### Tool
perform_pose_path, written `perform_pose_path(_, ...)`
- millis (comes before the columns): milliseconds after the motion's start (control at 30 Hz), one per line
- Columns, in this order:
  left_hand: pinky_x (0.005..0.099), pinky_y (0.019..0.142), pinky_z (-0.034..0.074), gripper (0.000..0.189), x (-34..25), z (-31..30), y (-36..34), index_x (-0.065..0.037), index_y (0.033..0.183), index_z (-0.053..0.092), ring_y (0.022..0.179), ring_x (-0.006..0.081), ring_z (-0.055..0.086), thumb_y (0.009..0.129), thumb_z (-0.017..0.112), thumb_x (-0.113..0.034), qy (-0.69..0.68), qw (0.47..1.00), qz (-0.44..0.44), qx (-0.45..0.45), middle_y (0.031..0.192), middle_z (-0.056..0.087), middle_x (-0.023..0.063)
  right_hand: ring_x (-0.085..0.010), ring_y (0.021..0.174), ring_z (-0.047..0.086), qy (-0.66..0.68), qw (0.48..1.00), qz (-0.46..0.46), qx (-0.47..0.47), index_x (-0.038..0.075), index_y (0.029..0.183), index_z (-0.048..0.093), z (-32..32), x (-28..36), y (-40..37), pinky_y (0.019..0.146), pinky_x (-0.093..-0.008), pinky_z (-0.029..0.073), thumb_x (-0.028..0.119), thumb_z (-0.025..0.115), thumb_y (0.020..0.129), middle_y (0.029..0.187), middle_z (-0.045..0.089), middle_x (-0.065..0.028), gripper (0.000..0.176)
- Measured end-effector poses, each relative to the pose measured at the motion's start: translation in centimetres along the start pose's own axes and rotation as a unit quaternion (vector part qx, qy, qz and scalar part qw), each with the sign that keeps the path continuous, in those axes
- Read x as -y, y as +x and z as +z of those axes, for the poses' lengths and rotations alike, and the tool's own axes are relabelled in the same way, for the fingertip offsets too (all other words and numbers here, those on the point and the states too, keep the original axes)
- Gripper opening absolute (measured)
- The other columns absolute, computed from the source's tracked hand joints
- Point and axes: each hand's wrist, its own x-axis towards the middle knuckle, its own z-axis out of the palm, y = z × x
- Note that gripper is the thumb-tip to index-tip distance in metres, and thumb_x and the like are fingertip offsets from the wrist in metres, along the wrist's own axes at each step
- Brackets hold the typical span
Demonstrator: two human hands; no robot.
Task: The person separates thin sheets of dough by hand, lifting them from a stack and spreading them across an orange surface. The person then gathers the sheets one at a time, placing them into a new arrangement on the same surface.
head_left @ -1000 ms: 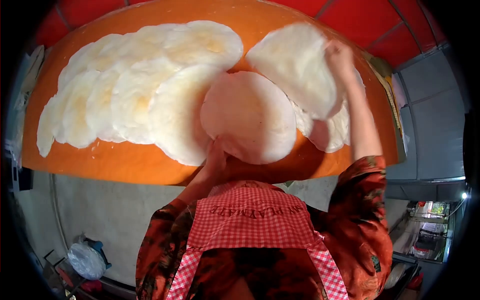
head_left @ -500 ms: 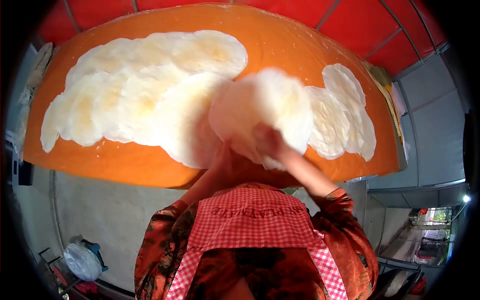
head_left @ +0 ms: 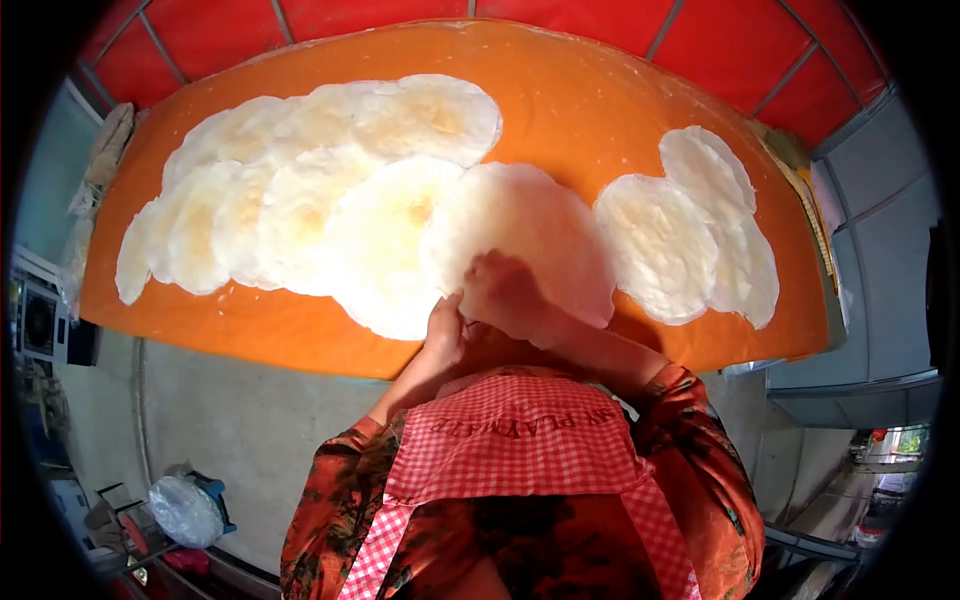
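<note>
A large, thin, pale round flatbread (head_left: 540,225) lies in front of me on the orange cloth, its left side overlapping another round flatbread (head_left: 388,240). At its near left edge my left hand (head_left: 447,328) pinches the rim between thumb and fingers. My right hand (head_left: 500,292) is over the lower middle of the same round, its fingers curled together. Whatever that hand holds, if anything, is hidden beneath it.
Overlapping flatbreads (head_left: 240,215) cover the cloth's left side in two rows. A smaller group of flatbreads (head_left: 658,250) lies to the right. Red panels (head_left: 560,22) stand behind the orange-covered table (head_left: 560,85). A plastic-wrapped bundle (head_left: 188,512) sits at the lower left.
The front flatbread, blurred and partly raised before, now lies flatter across the cloth. My right hand has moved left, closer to my left hand. The view has shifted slightly.
</note>
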Motion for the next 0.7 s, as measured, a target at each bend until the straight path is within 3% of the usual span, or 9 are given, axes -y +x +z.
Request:
perform_pose_path(33,0.0383,0.073,0.056,0.029,0.7,-1.0,0.6,-0.003,0.118,0.048,0.089,0.0252,0.065,0.099,0.036,-0.020,0.015,1.000,0.003,-0.011,0.107,0.063,0.0121,-0.0287,0.092,0.058,-0.001,0.998,-0.001,0.070,0.007,0.089,0.059,3.2,0.2,-0.9,0.078,-0.0330,0.050,0.010,0.056,0.076,0.091,0.059,-0.0109,0.014)
perform_pose_path(200,0.0372,0.067,0.055,0.027,1.1,0.5,-1.0,-0.001,0.114,0.047,0.082,0.0236,0.064,0.098,0.031,-0.017,-0.011,0.998,0.003,-0.061,0.102,0.063,0.0125,-0.0271,0.090,0.058,0.052,0.998,0.018,0.027,0.006,0.087,0.059,6.1,0.2,-3.4,0.077,-0.0341,0.050,0.014,0.056,0.075,0.089,0.058,-0.0109,0.015)
perform_pose_path(300,0.0324,0.053,0.046,0.027,0.4,3.6,-2.1,-0.001,0.101,0.050,0.065,0.0215,0.057,0.098,0.033,-0.022,-0.056,0.993,0.019,-0.100,0.080,0.061,0.0111,-0.0280,0.090,0.058,0.050,0.998,0.023,0.025,0.005,0.089,0.059,6.2,0.0,-3.9,0.077,-0.0360,0.050,0.014,0.056,0.077,0.090,0.058,-0.0115,0.015)
perform_pose_path(367,0.0349,0.064,0.050,0.029,1.6,-3.3,1.1,0.000,0.102,0.050,0.074,0.0242,0.060,0.099,0.033,-0.023,-0.142,0.978,-0.043,0.146,0.090,0.062,0.0137,-0.0287,0.091,0.058,0.059,0.997,0.040,0.014,0.004,0.091,0.060,5.1,0.2,-3.5,0.079,-0.0383,0.049,0.013,0.054,0.080,0.093,0.059,-0.0126,0.016)
perform_pose_path(433,0.0365,0.072,0.052,0.032,4.3,-8.0,4.3,0.000,0.106,0.051,0.081,0.0257,0.062,0.099,0.033,-0.024,-0.161,0.944,-0.054,0.283,0.098,0.063,0.0151,-0.0295,0.093,0.058,0.074,0.995,0.061,-0.013,0.003,0.092,0.060,3.4,1.1,-3.5,0.080,-0.0407,0.049,0.013,0.052,0.083,0.097,0.060,-0.0141,0.016)
perform_pose_path(533,0.0365,0.078,0.050,0.035,1.9,1.6,-0.7,0.000,0.114,0.053,0.087,0.0251,0.062,0.100,0.033,-0.025,-0.065,0.994,0.017,0.082,0.101,0.064,0.0133,-0.0306,0.094,0.058,0.045,0.996,0.038,-0.071,0.001,0.091,0.060,5.0,-1.0,-4.6,0.082,-0.0433,0.048,0.013,0.049,0.089,0.100,0.061,-0.0162,0.017)
perform_pose_path(600,0.0364,0.082,0.049,0.037,0.5,6.4,-2.7,0.000,0.119,0.054,0.091,0.0247,0.062,0.101,0.033,-0.025,0.009,0.999,0.034,0.034,0.103,0.064,0.0120,-0.0279,0.096,0.057,0.276,0.951,0.122,-0.063,0.004,0.100,0.061,4.6,-7.6,-4.9,0.083,-0.0401,0.046,0.018,0.052,0.091,0.104,0.061,-0.0123,0.019)
perform_pose_path(633,0.0339,0.085,0.048,0.035,1.4,5.7,-1.5,-0.001,0.122,0.054,0.094,0.0255,0.061,0.100,0.042,-0.025,0.040,0.993,0.046,0.099,0.102,0.066,0.0084,-0.0265,0.097,0.057,0.386,0.907,0.160,-0.057,0.006,0.104,0.062,4.1,-12.4,-4.0,0.084,-0.0385,0.045,0.021,0.053,0.092,0.106,0.061,-0.0104,0.021)
perform_pose_path(700,0.0334,0.087,0.048,0.033,3.5,4.0,0.7,-0.001,0.121,0.057,0.101,0.0230,0.059,0.095,0.053,-0.021,0.220,0.958,0.103,0.149,0.111,0.063,0.0101,-0.0270,0.096,0.060,0.223,0.941,0.255,-0.022,0.007,0.100,0.065,-2.6,-18.1,1.0,0.079,-0.0392,0.048,0.012,0.051,0.088,0.102,0.064,-0.0156,0.020)
